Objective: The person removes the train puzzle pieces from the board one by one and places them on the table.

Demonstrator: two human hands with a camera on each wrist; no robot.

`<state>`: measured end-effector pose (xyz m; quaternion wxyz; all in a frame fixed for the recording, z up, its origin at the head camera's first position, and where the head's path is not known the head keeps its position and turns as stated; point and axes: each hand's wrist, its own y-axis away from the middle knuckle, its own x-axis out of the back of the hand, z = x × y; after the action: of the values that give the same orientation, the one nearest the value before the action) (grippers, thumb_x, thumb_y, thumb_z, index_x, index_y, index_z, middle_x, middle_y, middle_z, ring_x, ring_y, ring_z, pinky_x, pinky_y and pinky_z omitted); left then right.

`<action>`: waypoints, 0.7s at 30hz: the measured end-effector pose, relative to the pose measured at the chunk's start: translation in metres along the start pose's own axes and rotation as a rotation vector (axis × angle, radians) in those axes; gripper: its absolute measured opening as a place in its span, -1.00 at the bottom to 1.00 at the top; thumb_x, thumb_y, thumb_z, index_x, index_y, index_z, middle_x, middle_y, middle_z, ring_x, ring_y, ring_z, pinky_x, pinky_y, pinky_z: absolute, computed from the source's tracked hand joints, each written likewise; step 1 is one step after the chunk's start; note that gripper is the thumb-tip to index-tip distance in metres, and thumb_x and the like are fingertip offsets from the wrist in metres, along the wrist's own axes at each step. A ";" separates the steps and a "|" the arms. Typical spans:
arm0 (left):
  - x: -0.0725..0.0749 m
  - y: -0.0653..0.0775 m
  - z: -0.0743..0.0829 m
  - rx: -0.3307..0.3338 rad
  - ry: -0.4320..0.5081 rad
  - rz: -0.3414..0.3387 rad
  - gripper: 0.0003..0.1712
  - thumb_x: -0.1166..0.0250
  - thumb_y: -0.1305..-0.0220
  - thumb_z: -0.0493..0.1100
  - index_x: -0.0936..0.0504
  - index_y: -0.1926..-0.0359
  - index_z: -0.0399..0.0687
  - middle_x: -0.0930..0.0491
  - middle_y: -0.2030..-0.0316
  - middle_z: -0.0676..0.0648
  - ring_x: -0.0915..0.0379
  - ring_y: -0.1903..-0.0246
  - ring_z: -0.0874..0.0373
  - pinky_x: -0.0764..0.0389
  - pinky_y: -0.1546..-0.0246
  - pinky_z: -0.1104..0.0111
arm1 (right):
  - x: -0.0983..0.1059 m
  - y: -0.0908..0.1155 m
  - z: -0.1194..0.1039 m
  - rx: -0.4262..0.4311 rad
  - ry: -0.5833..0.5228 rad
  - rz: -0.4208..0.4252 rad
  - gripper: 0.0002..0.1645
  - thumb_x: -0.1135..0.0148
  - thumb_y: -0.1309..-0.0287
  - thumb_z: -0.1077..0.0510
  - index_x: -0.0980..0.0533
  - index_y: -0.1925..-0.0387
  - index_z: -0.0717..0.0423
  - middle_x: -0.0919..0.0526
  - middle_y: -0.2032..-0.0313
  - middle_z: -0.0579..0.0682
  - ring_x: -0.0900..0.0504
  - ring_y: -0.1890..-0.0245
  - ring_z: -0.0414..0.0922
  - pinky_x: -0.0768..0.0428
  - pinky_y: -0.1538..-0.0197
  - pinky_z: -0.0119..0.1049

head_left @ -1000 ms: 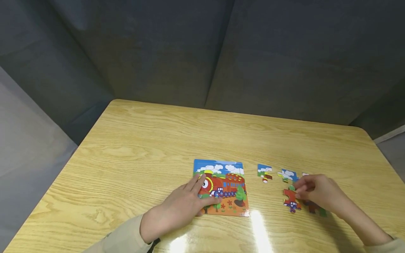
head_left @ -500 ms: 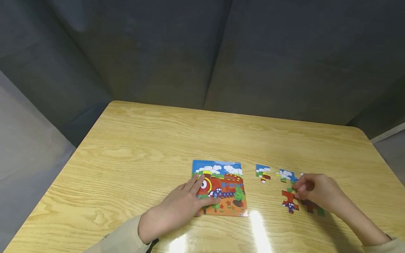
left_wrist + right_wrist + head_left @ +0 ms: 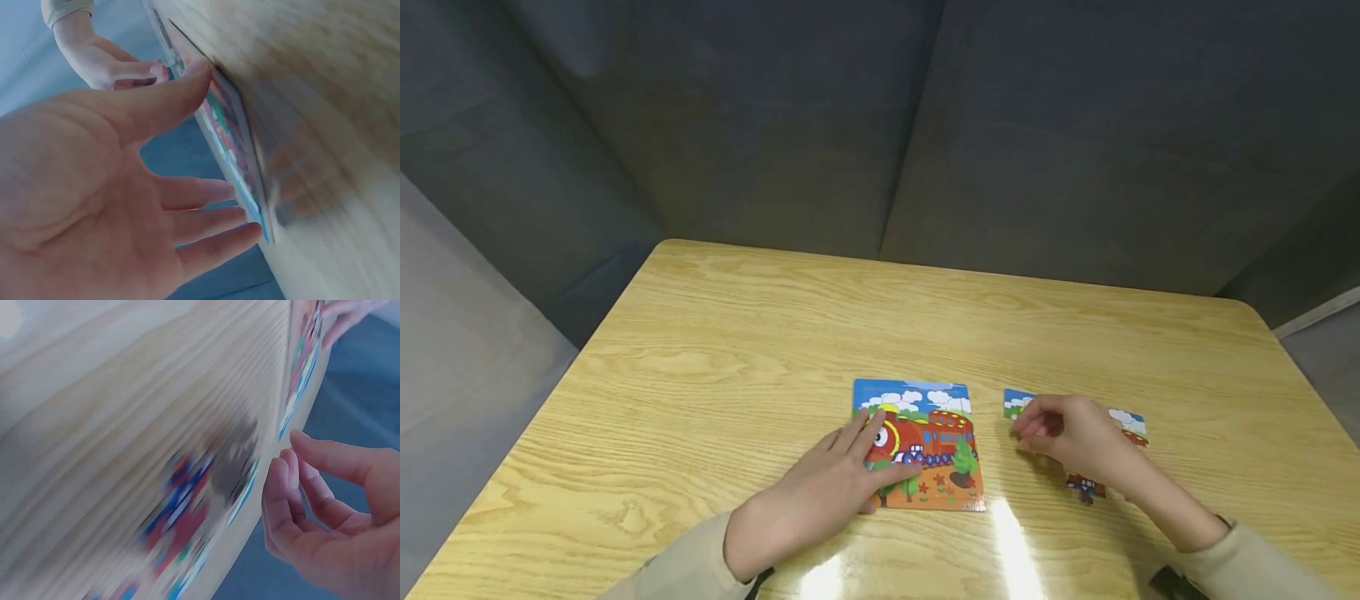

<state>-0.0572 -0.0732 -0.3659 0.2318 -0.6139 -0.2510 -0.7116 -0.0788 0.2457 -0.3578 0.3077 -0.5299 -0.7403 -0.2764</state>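
Observation:
My left hand (image 3: 831, 483) rests with spread fingers on the left part of a square train picture board (image 3: 943, 492), which lies flat on the table. In the left wrist view, the thumb and fingertips of the left hand (image 3: 125, 181) touch the board's edge and face. To the right, my right hand (image 3: 1075, 437) hovers over loose jigsaw pieces, fingers loosely curled. Nothing shows between the fingertips of the right hand (image 3: 331, 506) in the right wrist view. Just beyond them lies a blue-sky jigsaw piece (image 3: 1017, 400), partly covered. The hand and forearm hide other pieces.
A cloud jigsaw piece (image 3: 1129, 421) lies to the right of the hand. A red train jigsaw piece (image 3: 1086, 487) shows below it, partly hidden. The wooden table (image 3: 760, 333) ends at a dark cloth backdrop (image 3: 775, 125).
My right hand has moved left from the right-hand jigsaw pieces to beside the blue-sky piece, uncovering the cloud piece. My left hand stays on the picture board.

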 end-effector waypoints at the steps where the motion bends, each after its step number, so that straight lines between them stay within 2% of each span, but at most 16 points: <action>1: 0.001 0.000 0.000 0.006 0.006 0.000 -0.33 -0.31 -0.28 -0.02 -0.37 -0.39 0.47 -0.12 -0.41 -0.41 -0.07 -0.39 -0.28 -0.45 -0.18 0.01 | -0.004 -0.004 -0.005 0.013 -0.016 -0.008 -0.87 -0.41 -0.02 0.39 -0.63 0.35 0.20 -0.61 0.47 -0.10 -0.56 0.47 -0.21 -0.57 0.41 -0.40; 5: 0.005 0.004 -0.001 0.026 0.028 -0.008 -0.36 -0.31 -0.29 -0.04 -0.40 -0.37 0.46 -0.14 -0.39 -0.43 -0.10 -0.38 -0.29 -0.45 -0.16 -0.02 | -0.019 -0.021 -0.023 0.031 -0.129 -0.068 -0.86 -0.35 -0.03 0.44 -0.63 0.32 0.26 -0.65 0.45 -0.04 -0.63 0.43 -0.13 -0.61 0.39 -0.38; 10: 0.007 0.011 -0.003 0.025 0.043 0.020 -0.39 -0.30 -0.30 -0.12 -0.45 -0.34 0.41 -0.24 -0.33 -0.47 -0.21 -0.31 -0.34 -0.48 -0.12 -0.04 | -0.039 -0.040 -0.042 0.038 -0.289 -0.145 -0.86 -0.28 -0.08 0.47 -0.61 0.26 0.36 -0.70 0.38 0.06 -0.69 0.36 -0.04 -0.66 0.29 -0.34; 12: 0.007 0.014 -0.003 0.027 0.049 0.025 -0.40 -0.28 -0.32 -0.16 -0.45 -0.34 0.40 -0.25 -0.31 -0.49 -0.24 -0.29 -0.35 -0.49 -0.11 -0.06 | -0.047 -0.046 -0.049 0.031 -0.304 -0.158 -0.87 -0.28 -0.11 0.43 -0.62 0.25 0.35 -0.70 0.37 0.06 -0.69 0.35 -0.06 -0.65 0.26 -0.34; 16: 0.005 0.019 -0.004 0.047 0.060 0.007 -0.41 -0.16 -0.40 -0.23 -0.42 -0.36 0.38 -0.24 -0.31 -0.50 -0.22 -0.30 -0.36 -0.50 -0.08 -0.08 | -0.058 -0.054 -0.058 -0.003 -0.261 -0.155 -0.90 -0.32 -0.14 0.36 -0.63 0.26 0.26 -0.69 0.40 -0.02 -0.67 0.38 -0.15 -0.63 0.27 -0.32; 21: 0.002 0.021 -0.005 0.054 0.009 0.012 -0.39 -0.12 -0.40 -0.30 -0.44 -0.34 0.40 -0.25 -0.31 -0.49 -0.26 -0.28 -0.32 -0.53 -0.05 -0.06 | -0.065 -0.059 -0.066 -0.063 -0.235 -0.163 -0.91 -0.36 -0.16 0.28 -0.64 0.27 0.19 -0.65 0.44 -0.06 -0.61 0.43 -0.17 -0.59 0.31 -0.28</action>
<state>-0.0475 -0.0921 -0.3635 0.2538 -0.6057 -0.2651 -0.7060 -0.1085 0.1401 -0.3680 0.1787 -0.5061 -0.8028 -0.2598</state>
